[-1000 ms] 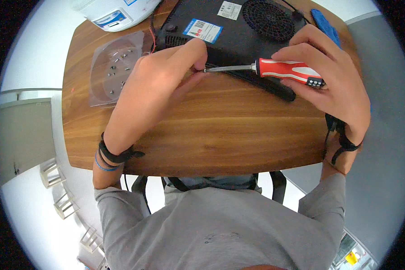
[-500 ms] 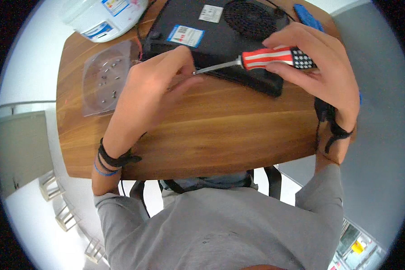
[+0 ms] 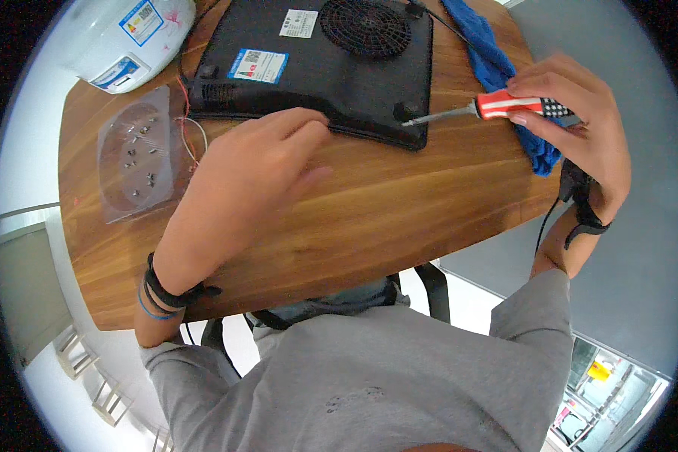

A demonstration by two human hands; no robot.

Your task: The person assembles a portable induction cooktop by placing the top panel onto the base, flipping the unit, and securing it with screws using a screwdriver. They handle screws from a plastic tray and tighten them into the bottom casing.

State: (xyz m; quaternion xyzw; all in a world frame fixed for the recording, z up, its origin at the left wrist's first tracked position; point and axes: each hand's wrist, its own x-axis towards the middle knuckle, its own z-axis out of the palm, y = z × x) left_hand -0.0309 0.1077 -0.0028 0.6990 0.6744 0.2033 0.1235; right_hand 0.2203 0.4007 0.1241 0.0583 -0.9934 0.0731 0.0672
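Note:
My right hand (image 3: 591,124) is closed round the red and white handle of a screwdriver (image 3: 497,104), whose metal shaft points left. Its tip is over the near right corner of a black flat appliance (image 3: 294,94) that has a round fan grille and stickers; a small bright bit shows at the tip, perhaps a screw. Slightly blurred, my left hand (image 3: 241,169) hovers by the appliance's near edge, fingers loosely curled and thumb apart. Nothing shows in it, though the inner fingers are hidden. Several small screws (image 3: 132,153) lie on a clear plastic sheet (image 3: 113,192) left of it.
A blue cloth (image 3: 490,60) lies right of the appliance, partly behind my right hand. At the far left stands a white translucent tub (image 3: 105,45). Thin red and white wires (image 3: 190,135) run beside the plastic sheet. The wooden table's (image 3: 369,218) curved edge is close to me.
The screwdriver has moved right with my right hand, its tip leaving my left fingers for the appliance's corner. My view has shifted, and the appliance and tub appear farther left.

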